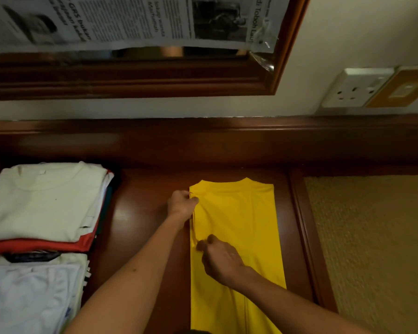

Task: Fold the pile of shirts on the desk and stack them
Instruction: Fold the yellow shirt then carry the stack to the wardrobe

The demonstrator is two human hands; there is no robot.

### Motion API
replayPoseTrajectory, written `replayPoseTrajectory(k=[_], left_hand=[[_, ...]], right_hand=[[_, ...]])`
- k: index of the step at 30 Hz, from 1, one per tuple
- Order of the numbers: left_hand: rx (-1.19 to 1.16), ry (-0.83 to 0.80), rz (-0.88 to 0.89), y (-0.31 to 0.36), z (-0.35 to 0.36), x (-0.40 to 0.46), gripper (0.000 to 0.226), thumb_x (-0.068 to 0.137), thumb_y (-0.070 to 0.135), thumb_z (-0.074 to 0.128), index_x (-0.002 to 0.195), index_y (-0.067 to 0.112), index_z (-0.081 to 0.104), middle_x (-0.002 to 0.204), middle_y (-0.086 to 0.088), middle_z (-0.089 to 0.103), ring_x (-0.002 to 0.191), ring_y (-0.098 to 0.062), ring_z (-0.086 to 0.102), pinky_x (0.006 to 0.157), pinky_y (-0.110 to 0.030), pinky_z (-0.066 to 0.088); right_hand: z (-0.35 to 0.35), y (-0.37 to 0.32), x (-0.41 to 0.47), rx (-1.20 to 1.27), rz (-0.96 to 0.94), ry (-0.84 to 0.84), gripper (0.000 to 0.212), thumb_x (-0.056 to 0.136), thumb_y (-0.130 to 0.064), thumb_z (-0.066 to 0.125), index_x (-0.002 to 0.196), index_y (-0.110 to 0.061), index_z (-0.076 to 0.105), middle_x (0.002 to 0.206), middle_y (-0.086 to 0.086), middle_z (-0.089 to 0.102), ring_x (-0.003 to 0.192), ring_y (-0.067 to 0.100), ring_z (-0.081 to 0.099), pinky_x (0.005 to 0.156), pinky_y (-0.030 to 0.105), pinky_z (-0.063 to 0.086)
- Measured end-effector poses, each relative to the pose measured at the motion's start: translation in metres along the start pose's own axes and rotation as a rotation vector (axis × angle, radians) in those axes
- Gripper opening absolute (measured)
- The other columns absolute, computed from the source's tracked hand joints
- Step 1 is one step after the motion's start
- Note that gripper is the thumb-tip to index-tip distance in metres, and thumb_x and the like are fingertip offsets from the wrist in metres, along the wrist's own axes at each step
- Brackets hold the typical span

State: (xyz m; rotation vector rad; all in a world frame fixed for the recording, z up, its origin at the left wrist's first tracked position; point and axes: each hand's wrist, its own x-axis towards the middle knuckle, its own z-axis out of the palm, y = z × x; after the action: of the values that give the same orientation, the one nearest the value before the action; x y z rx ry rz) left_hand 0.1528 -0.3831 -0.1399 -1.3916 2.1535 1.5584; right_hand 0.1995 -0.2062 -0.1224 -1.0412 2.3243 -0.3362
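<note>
Our left hand point(182, 204) reaches forward, fingers curled and pinching the left edge of the yellow shirt point(239, 237) near its collar end. Our right hand point(219, 257) crosses over the shirt lower down, fingertips pinching the same left edge. We see the shirt lying as a long narrow strip on the desk point(143, 213), collar away from us, bottom cut off by frame. Folded stack point(46, 203) sits far left, its lower layers hard to make out. Bare wood between stack and shirt; woven panel point(372, 249) to the right.
</note>
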Motion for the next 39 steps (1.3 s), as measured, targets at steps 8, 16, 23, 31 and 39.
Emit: replayPoseTrajectory(k=[8, 16, 23, 31, 39], left_hand=[[0.240, 0.064, 0.197, 0.034, 0.011, -0.016, 0.020, 0.084, 0.014, 0.065, 0.098, 0.028, 0.062, 0.099, -0.005, 0.064, 0.064, -0.017, 0.059, 0.062, -0.029, 0.049], [-0.139, -0.209, 0.202, 0.084, 0.087, -0.056, 0.021, 0.091, 0.014, 0.065, 0.112, 0.011, 0.059, 0.076, -0.010, 0.064, 0.053, -0.017, 0.059, 0.050, -0.028, 0.050], [0.262, -0.086, 0.606, 0.037, 0.102, -0.067, 0.021, 0.091, 0.011, 0.062, 0.111, 0.015, 0.063, 0.095, -0.003, 0.068, 0.090, -0.015, 0.063, 0.073, -0.026, 0.049], [1.134, -0.322, 0.638, 0.007, 0.108, -0.056, 0.071, 0.097, 0.058, 0.038, 0.155, 0.027, 0.011, 0.163, -0.001, -0.009, 0.150, -0.020, -0.010, 0.114, -0.062, 0.005], [0.946, 0.050, 0.829, -0.006, 0.102, -0.074, 0.059, 0.086, 0.041, 0.068, 0.137, 0.017, 0.053, 0.145, -0.019, 0.046, 0.134, -0.035, 0.043, 0.098, -0.056, 0.041]], right_hand=[[-0.002, 0.007, -0.012, 0.155, -0.002, 0.145, 0.037, 0.098, -0.040, 0.048, 0.121, -0.012, 0.057, 0.113, 0.011, 0.062, 0.098, 0.032, 0.061, 0.080, 0.041, 0.051], [-0.011, 0.065, -0.055, 0.844, 0.376, 0.484, 0.027, 0.071, -0.051, 0.069, 0.074, -0.027, 0.056, 0.063, -0.005, 0.061, 0.059, 0.011, 0.059, 0.060, 0.032, 0.046], [0.006, 0.124, -0.080, 0.899, 0.601, 0.376, 0.020, 0.088, -0.011, 0.066, 0.071, -0.016, 0.056, 0.069, 0.002, 0.061, 0.064, 0.011, 0.055, 0.058, 0.020, 0.040], [0.006, 0.125, -0.085, 0.960, 0.657, 0.442, 0.018, 0.084, 0.000, 0.067, 0.074, -0.011, 0.056, 0.068, 0.000, 0.056, 0.058, 0.003, 0.050, 0.053, 0.013, 0.039], [0.009, 0.125, -0.089, 0.412, 0.507, 0.460, 0.037, 0.094, -0.026, 0.058, 0.127, -0.033, 0.043, 0.111, -0.001, 0.045, 0.092, 0.013, 0.050, 0.074, 0.025, 0.048]])
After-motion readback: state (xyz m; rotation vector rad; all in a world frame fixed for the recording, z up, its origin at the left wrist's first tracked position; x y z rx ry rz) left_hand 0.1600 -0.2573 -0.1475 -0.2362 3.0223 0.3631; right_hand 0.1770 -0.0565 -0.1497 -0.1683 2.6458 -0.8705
